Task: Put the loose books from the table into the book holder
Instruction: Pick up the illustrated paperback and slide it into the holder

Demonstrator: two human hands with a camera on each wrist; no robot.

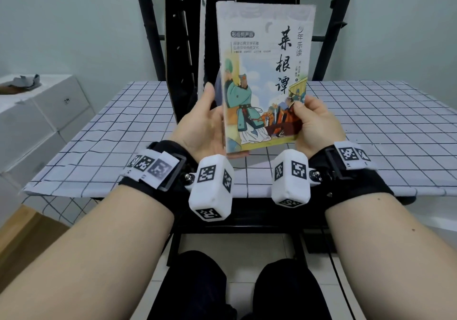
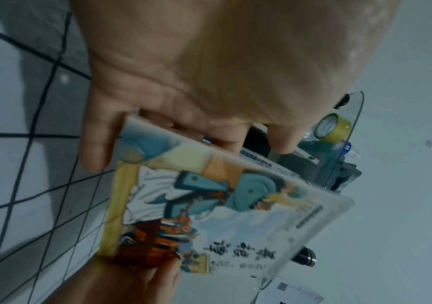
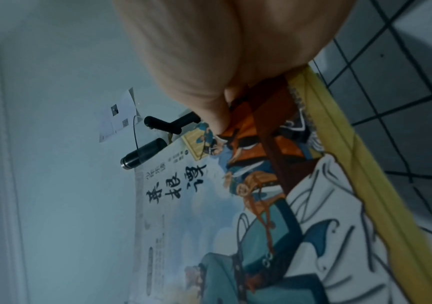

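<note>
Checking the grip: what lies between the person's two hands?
The illustrated book, held upright: left hand at its spine edge, right hand pinching the lower right corner. Head view.

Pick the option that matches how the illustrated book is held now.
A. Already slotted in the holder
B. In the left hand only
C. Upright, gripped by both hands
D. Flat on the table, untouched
C: the illustrated book stands upright above the checked table, with the left hand at its spine edge and the right hand pinching its lower corner.

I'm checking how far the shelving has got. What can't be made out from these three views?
- Head view: the book, held upright by the left hand and right hand, hides most of the book holder.
- Wrist views: palms and cover fill the frame; the holder isn't identifiable.
</note>
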